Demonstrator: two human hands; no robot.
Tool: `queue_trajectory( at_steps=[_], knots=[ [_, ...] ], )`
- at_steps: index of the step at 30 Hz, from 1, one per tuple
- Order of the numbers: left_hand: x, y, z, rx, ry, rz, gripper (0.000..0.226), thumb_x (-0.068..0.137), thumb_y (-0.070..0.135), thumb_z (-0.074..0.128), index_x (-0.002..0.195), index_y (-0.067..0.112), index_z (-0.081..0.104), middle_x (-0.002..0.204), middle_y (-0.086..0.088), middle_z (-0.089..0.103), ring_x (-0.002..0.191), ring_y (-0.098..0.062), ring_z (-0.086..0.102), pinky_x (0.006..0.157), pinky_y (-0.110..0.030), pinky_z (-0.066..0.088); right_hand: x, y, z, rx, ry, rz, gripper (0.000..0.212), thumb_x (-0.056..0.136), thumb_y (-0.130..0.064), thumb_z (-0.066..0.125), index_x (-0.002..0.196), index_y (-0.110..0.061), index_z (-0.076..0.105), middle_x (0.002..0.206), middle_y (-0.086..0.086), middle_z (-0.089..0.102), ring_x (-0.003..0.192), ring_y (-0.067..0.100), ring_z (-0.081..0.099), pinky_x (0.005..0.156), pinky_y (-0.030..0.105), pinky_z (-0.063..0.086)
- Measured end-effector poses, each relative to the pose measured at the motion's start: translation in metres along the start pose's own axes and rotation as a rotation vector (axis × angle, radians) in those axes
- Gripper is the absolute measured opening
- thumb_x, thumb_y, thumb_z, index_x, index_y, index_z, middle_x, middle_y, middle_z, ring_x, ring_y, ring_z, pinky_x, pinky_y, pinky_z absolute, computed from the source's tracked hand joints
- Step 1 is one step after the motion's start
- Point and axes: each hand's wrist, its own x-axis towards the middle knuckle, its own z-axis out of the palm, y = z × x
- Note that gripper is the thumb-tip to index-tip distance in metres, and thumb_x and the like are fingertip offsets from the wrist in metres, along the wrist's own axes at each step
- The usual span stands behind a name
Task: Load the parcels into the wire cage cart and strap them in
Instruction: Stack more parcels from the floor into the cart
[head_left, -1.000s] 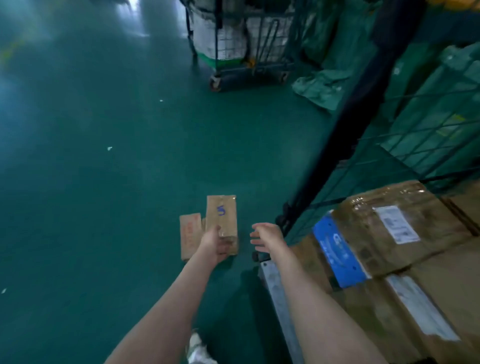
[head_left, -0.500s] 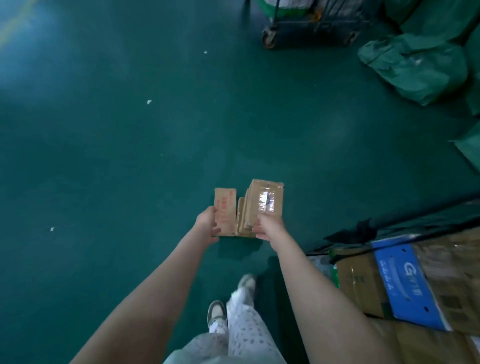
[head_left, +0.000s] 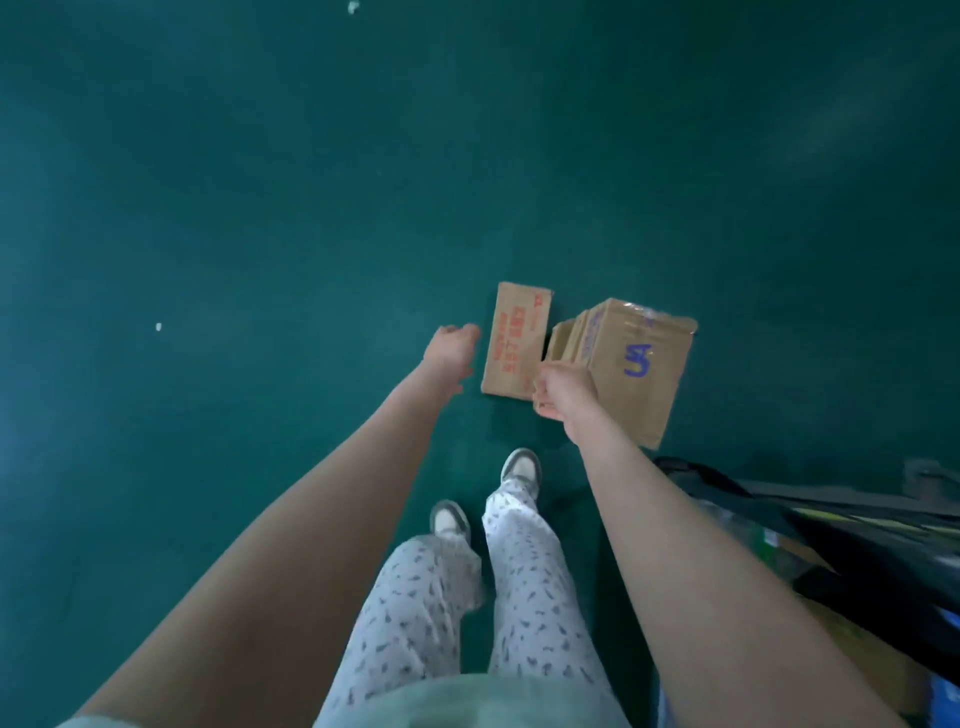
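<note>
A small flat parcel with red print (head_left: 515, 343) lies on the green floor. My left hand (head_left: 451, 349) hovers just left of it, fingers loosely extended, holding nothing. A larger brown taped parcel with a blue mark (head_left: 636, 366) sits tilted to the right of it. My right hand (head_left: 563, 388) grips that parcel at its near left corner. Thin cardboard edges (head_left: 565, 339) show between the two parcels. The dark frame of the wire cage cart (head_left: 810, 512) fills the lower right, with cardboard (head_left: 862, 660) partly visible inside.
Green floor (head_left: 260, 208) spreads wide to the left and ahead, with a few white scraps (head_left: 158, 326). My legs in patterned trousers and my shoes (head_left: 521, 465) stand just below the parcels, close to the cart's corner.
My left hand has come off the red-printed parcel and sits left of it. The blue-marked parcel has turned in my right hand, its marked face now up. My view tilted further down.
</note>
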Motion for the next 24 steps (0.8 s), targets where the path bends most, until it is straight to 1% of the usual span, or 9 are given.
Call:
queue_trajectory(
  at_steps=[2,4,7,11,13,16,18,22,24],
  knots=[
    [0.034,-0.006,0.004,0.048,-0.016,-0.008,0.028,0.098,0.024,0.034,0.123,0.015,0.044,0.112,-0.006,0.045,0.096,-0.023,0.048,0.083,-0.033,0.036,0.028,0.002,0.012,0.001,-0.012,0.006,0.033,0.096,-0.009,0.040,0.126,-0.009,0.055,0.111,0.007,0.059,0.100,0.024,0.058,0.083,0.032,0.052],
    [0.071,-0.017,0.012,0.097,-0.037,-0.029,0.031,0.098,0.023,0.035,0.127,0.014,0.044,0.111,-0.006,0.045,0.097,-0.024,0.047,0.083,-0.034,0.036,0.061,0.008,0.023,0.016,-0.001,0.022,0.033,0.097,-0.012,0.040,0.126,-0.011,0.055,0.119,0.005,0.059,0.107,0.023,0.057,0.083,0.032,0.051],
    [0.133,-0.039,0.022,0.184,-0.056,-0.072,0.027,0.098,0.023,0.035,0.121,0.013,0.046,0.108,-0.007,0.046,0.095,-0.024,0.047,0.081,-0.034,0.037,0.112,0.024,0.039,-0.043,0.036,0.025,0.034,0.097,-0.013,0.041,0.128,-0.015,0.055,0.124,0.002,0.058,0.107,0.021,0.056,0.094,0.037,0.050],
    [0.209,-0.065,0.030,0.276,-0.033,-0.061,0.017,0.098,0.023,0.035,0.110,0.015,0.043,0.088,-0.004,0.047,0.084,-0.021,0.047,0.062,-0.025,0.035,0.177,0.048,0.064,-0.043,0.051,0.025,0.031,0.097,-0.011,0.041,0.124,-0.013,0.055,0.113,0.000,0.056,0.103,0.018,0.052,0.099,0.037,0.046],
    [0.247,-0.078,0.036,0.312,-0.038,-0.054,0.014,0.098,0.023,0.035,0.107,0.015,0.042,0.084,-0.003,0.046,0.088,-0.022,0.047,0.061,-0.023,0.034,0.214,0.066,0.083,-0.003,0.044,0.052,0.024,0.096,-0.011,0.039,0.113,-0.016,0.055,0.110,0.001,0.058,0.100,0.020,0.053,0.098,0.038,0.047],
    [0.301,-0.101,0.046,0.331,-0.042,-0.072,0.013,0.098,0.025,0.035,0.099,0.017,0.045,0.078,0.002,0.043,0.090,-0.021,0.048,0.072,-0.028,0.039,0.263,0.097,0.112,0.004,0.065,0.063,0.028,0.094,-0.009,0.038,0.118,-0.016,0.052,0.101,-0.003,0.054,0.082,0.012,0.048,0.079,0.031,0.052],
    [0.333,-0.113,0.051,0.320,-0.033,-0.088,0.014,0.098,0.025,0.035,0.096,0.016,0.045,0.077,0.003,0.043,0.090,-0.021,0.047,0.074,-0.029,0.040,0.293,0.111,0.123,-0.089,0.115,0.033,0.035,0.093,-0.011,0.042,0.127,-0.016,0.049,0.114,-0.001,0.055,0.080,0.011,0.050,0.059,0.020,0.042],
    [0.381,-0.130,0.069,0.338,-0.034,-0.089,0.021,0.098,0.023,0.035,0.080,0.016,0.044,0.077,0.002,0.042,0.089,-0.021,0.045,0.066,-0.026,0.037,0.348,0.126,0.126,-0.198,0.252,0.017,0.044,0.094,-0.014,0.046,0.137,-0.013,0.039,0.134,0.007,0.049,0.115,0.027,0.051,0.084,0.029,0.045],
    [0.399,-0.138,0.081,0.345,-0.065,-0.083,0.019,0.098,0.023,0.035,0.101,0.013,0.050,0.089,0.000,0.049,0.093,-0.020,0.047,0.067,-0.026,0.038,0.367,0.135,0.126,-0.250,0.282,-0.004,0.054,0.094,-0.014,0.046,0.145,-0.013,0.028,0.145,0.008,0.038,0.127,0.029,0.044,0.099,0.035,0.042]
  ],
)
